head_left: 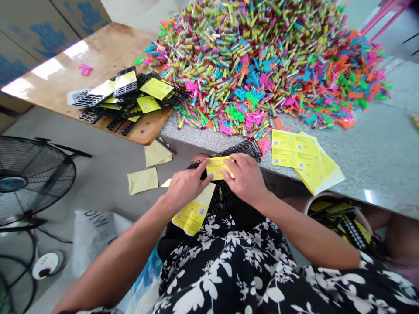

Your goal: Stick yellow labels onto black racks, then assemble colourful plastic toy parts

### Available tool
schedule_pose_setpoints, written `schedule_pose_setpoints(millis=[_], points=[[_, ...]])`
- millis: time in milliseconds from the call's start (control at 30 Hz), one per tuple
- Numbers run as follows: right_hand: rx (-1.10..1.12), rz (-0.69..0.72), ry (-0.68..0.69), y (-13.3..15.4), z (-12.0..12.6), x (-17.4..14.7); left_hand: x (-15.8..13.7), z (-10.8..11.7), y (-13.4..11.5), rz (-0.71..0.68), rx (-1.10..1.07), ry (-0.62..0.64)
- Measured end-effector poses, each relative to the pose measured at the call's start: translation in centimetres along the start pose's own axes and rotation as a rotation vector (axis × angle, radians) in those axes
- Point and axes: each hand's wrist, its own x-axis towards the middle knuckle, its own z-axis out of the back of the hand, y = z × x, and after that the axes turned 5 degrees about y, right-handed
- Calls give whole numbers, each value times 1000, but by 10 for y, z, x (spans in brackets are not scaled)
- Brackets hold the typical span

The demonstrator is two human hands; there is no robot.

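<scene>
Over my lap, my left hand (186,185) pinches the left end of a small yellow label (216,168) with thumb and fingers. My right hand (246,178) has its closed fingers on the label's right end. Black plastic lattice racks (244,150) lie beneath and behind the label, partly covered by my hands; whether the label touches them I cannot tell. Below my left hand, a yellow sheet of printed labels (193,213) rests across my lap. More yellow label sheets (296,152) are fanned at the stone table's front edge, right of my hands.
A big heap of colourful small tubes and plastic pieces (248,56) covers the grey stone table (376,144). Labelled black racks (126,93) are piled on the wooden board (49,83). A fan (19,183) stands left; a bucket (363,218) holds racks at right.
</scene>
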Motion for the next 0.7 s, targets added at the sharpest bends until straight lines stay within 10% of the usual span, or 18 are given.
schedule_pose_setpoints(millis=[233,700], points=[[-124,-10,123,-3,-30,-12,6,8,3,3,38,52],[-85,-14,61,-58,-10,-23,5,12,14,-22,53,93]])
